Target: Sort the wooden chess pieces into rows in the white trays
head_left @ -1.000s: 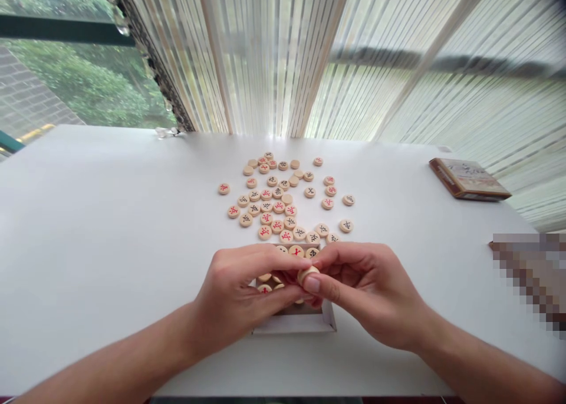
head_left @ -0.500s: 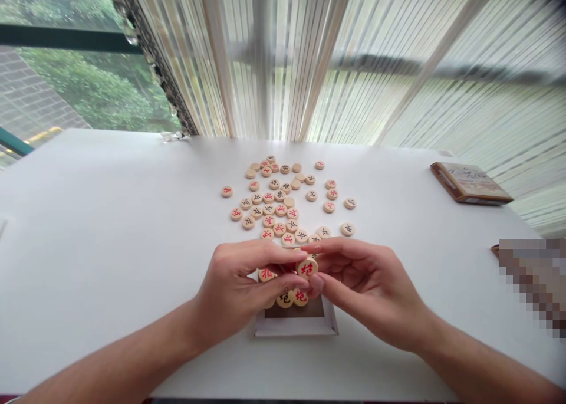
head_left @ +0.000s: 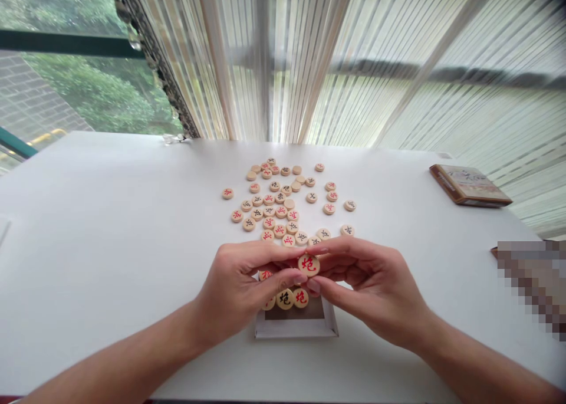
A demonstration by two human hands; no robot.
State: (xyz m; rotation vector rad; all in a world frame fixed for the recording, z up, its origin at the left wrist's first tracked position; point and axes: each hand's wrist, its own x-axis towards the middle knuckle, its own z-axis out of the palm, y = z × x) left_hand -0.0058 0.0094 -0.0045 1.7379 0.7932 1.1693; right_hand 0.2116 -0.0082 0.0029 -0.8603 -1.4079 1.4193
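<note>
A round wooden Chinese chess piece (head_left: 308, 265) with a red character faces me, pinched between the fingertips of both hands. My left hand (head_left: 252, 277) grips it from the left, and my right hand (head_left: 362, 283) from the right. Below them lies a shallow white-rimmed box (head_left: 296, 331) with a brown bottom. Inside it sit several pieces, among them a black-marked chess piece (head_left: 285, 298) and a red-marked chess piece (head_left: 301, 298). My hands cover the upper part of the box.
Many loose chess pieces (head_left: 269, 211) are scattered beyond my hands on the white table (head_left: 132, 215); some show blank faces. A brown-edged flat box (head_left: 473, 184) lies at the far right. A blurred-out item (head_left: 535, 280) is at the right edge. Strip curtains (head_left: 287, 56) hang behind the table.
The held chess piece has been raised slightly and its face now turns more squarely toward me. Both hands stay closed on it in nearly the same place.
</note>
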